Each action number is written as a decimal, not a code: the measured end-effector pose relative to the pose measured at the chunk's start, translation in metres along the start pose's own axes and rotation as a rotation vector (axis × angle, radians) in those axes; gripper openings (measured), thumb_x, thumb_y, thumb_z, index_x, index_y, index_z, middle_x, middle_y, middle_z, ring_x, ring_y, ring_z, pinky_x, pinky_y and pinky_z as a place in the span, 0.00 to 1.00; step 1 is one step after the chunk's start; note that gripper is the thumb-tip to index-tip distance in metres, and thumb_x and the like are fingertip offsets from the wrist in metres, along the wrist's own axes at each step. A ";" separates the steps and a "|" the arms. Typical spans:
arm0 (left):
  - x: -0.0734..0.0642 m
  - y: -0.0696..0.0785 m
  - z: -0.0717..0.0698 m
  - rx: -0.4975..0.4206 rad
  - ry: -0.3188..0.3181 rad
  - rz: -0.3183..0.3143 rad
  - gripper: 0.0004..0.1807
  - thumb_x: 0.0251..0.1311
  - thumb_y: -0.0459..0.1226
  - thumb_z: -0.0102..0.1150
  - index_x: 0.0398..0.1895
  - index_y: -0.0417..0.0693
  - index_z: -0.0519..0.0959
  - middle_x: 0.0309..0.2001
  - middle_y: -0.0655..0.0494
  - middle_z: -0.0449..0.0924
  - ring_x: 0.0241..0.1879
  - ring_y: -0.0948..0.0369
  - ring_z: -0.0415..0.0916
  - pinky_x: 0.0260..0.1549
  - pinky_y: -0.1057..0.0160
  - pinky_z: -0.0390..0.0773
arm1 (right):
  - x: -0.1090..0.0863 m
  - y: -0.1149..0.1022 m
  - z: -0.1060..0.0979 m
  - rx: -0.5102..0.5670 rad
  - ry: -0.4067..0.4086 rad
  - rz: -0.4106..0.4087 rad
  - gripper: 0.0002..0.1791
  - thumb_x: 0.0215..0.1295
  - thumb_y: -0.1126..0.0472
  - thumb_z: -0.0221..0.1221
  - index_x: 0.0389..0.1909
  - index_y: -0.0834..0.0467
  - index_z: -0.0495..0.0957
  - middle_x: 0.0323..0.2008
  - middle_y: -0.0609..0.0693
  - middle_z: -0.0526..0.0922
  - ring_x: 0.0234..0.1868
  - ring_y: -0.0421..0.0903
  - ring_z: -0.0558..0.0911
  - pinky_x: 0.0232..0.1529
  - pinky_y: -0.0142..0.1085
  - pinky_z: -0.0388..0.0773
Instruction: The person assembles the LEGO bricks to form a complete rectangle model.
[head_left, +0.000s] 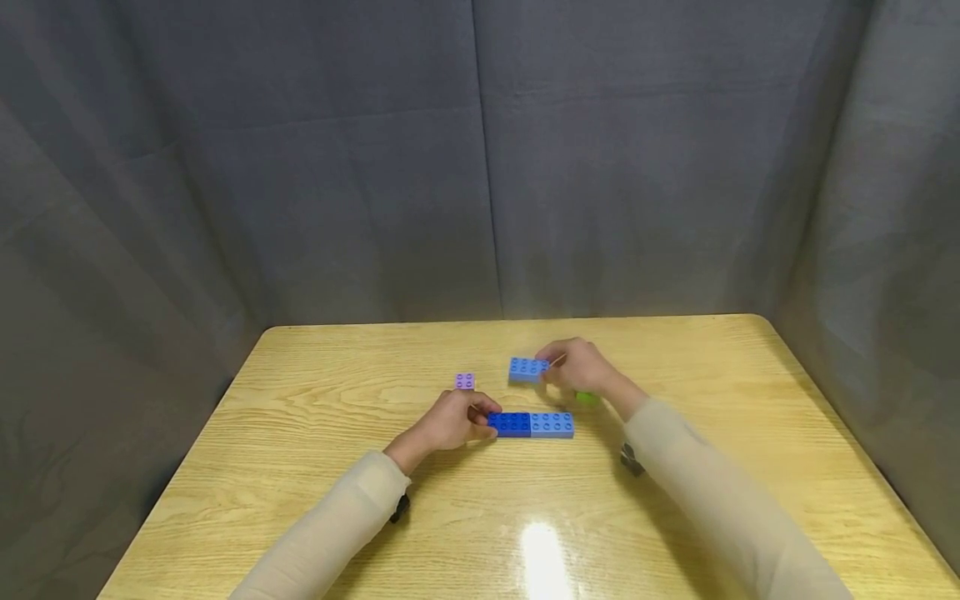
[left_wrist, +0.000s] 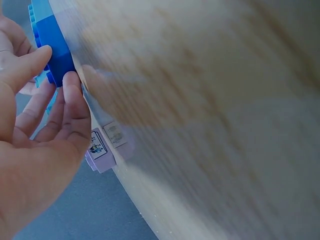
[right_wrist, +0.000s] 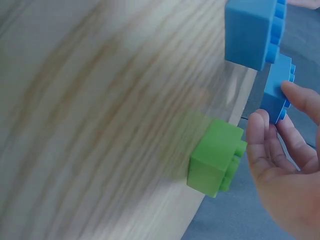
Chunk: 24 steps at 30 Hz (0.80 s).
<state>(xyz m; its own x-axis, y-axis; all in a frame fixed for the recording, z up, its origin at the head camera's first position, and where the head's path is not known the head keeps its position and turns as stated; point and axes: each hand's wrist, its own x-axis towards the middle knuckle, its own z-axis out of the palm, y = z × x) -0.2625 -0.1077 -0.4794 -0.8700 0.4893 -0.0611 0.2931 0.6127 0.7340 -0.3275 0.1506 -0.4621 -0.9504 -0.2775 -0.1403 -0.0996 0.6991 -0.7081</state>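
A dark blue toy brick (head_left: pixel 509 425) lies end to end with a light blue brick (head_left: pixel 552 426) on the table. My left hand (head_left: pixel 452 419) pinches the dark blue brick's left end, thumb on one side and fingers on the other, as the left wrist view shows. My right hand (head_left: pixel 583 367) holds a second light blue brick (head_left: pixel 525 370) by its right end, farther back than the row. In the right wrist view this held brick (right_wrist: pixel 276 89) sits between thumb and fingertips, off the tabletop.
A small purple brick (head_left: pixel 465 381) stands just behind my left hand; its side carries a printed picture. Partly hidden under my right wrist is a green brick (head_left: pixel 586 398). The wooden table (head_left: pixel 337 367) ends at grey curtains (head_left: pixel 360 167) behind and at both sides.
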 end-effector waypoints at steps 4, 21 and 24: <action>0.000 0.001 0.000 -0.003 0.002 -0.006 0.15 0.56 0.33 0.72 0.48 0.46 0.85 0.45 0.51 0.84 0.36 0.65 0.79 0.37 0.68 0.81 | -0.005 -0.001 -0.003 0.015 0.002 -0.019 0.19 0.63 0.61 0.65 0.55 0.52 0.81 0.55 0.54 0.83 0.52 0.52 0.82 0.42 0.37 0.83; -0.001 0.002 0.000 -0.010 -0.003 -0.011 0.16 0.56 0.32 0.72 0.48 0.45 0.84 0.44 0.51 0.84 0.36 0.65 0.78 0.36 0.69 0.80 | -0.025 -0.003 -0.011 -0.005 0.009 -0.075 0.19 0.63 0.59 0.68 0.55 0.52 0.82 0.54 0.55 0.84 0.52 0.52 0.83 0.50 0.43 0.83; 0.000 0.002 0.001 -0.010 -0.003 -0.008 0.16 0.56 0.32 0.72 0.49 0.45 0.84 0.45 0.51 0.84 0.36 0.66 0.78 0.36 0.69 0.80 | -0.029 -0.005 -0.012 -0.013 0.000 -0.085 0.19 0.63 0.60 0.68 0.55 0.53 0.82 0.54 0.54 0.84 0.51 0.51 0.82 0.51 0.45 0.83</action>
<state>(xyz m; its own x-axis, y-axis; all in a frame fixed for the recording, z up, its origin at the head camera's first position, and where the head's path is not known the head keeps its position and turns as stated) -0.2616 -0.1065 -0.4785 -0.8712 0.4861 -0.0688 0.2820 0.6103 0.7403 -0.3028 0.1631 -0.4468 -0.9384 -0.3361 -0.0796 -0.1839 0.6812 -0.7087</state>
